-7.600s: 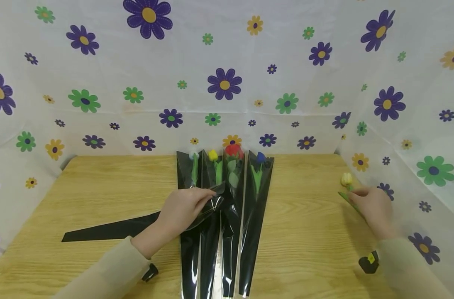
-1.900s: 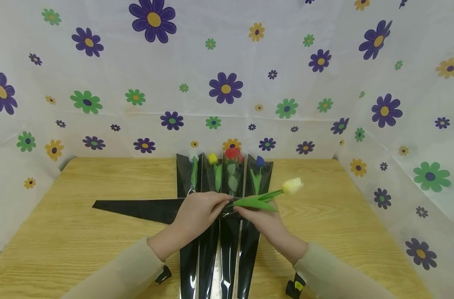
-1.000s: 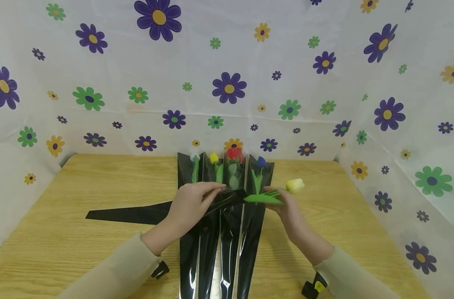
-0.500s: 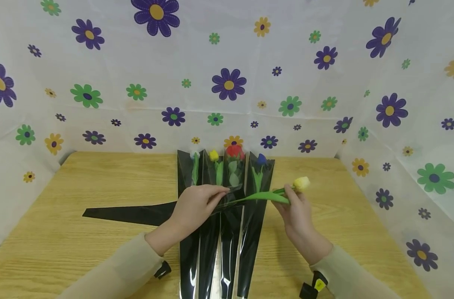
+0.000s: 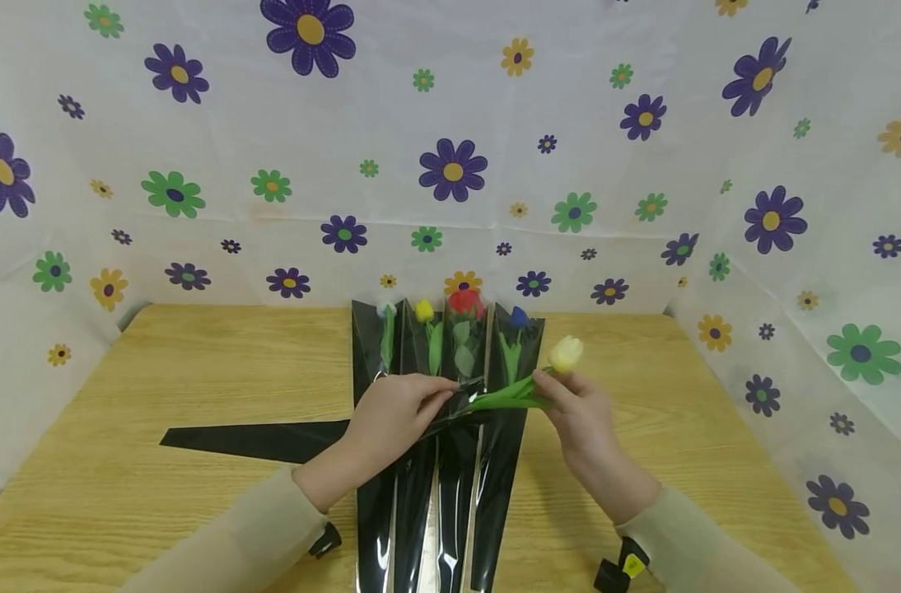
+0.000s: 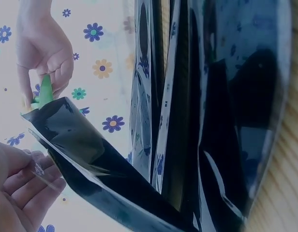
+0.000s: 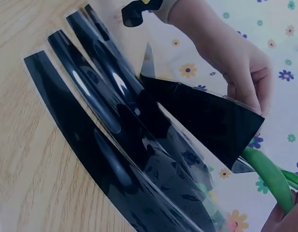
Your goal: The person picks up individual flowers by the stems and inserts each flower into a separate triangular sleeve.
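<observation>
My left hand (image 5: 394, 412) pinches the mouth edge of a black flower sleeve (image 5: 250, 441) with a clear front, lying crosswise with its narrow end to the left. In the left wrist view its thumb and finger hold the clear film beside the sleeve's mouth (image 6: 67, 125). My right hand (image 5: 587, 424) pinches a cream artificial tulip (image 5: 566, 354) just below the bloom. The tulip's green leaves (image 7: 270, 176) run into the sleeve's mouth in the right wrist view; the stem's lower end is hidden inside.
Beneath the hands, several black sleeves lie side by side on the wooden table (image 5: 198, 362), holding a pale flower (image 5: 387, 317), a yellow tulip (image 5: 424, 310), a red rose (image 5: 465, 305) and a blue flower (image 5: 519, 318). A white flower-print cloth (image 5: 295, 140) hangs behind and at the sides.
Earlier the right hand held the tulip at the table's far right; it has come to the sleeve's mouth. Over the last half second the tulip has moved left, towards the left hand.
</observation>
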`<state>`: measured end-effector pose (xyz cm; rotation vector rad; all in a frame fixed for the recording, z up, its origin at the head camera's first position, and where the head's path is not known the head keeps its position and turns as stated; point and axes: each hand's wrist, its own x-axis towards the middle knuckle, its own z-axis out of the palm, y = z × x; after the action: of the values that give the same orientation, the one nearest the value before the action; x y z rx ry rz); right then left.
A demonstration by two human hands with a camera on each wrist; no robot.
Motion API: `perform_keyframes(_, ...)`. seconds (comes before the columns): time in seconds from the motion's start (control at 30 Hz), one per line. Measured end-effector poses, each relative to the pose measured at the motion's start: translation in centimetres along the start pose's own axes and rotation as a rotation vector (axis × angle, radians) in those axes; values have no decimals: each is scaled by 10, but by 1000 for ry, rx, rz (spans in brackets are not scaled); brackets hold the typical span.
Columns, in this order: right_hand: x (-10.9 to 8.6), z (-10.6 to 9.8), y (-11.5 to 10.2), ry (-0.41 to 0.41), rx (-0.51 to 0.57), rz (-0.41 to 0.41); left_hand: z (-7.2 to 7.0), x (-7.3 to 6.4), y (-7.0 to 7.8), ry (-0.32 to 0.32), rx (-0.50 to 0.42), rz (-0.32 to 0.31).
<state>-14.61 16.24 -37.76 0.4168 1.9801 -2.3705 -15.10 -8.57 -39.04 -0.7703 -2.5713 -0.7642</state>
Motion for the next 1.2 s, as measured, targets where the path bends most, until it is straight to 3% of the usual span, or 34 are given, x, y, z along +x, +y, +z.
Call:
perform_keyframes(0.33,-2,9,3,-51,-223,-70,1,2,2,9,15,21)
perform_keyframes(0.8,0,24,12,-163,-454,-116,-7,11,15,3,12,80)
perform_keyframes(1.03,1,17,10,-198,-634,-279,-10,14,12,40,17,84)
perform_keyframes(1.2,-9,5,7,-183,-682,-404,-14,15,10,68,3,61)
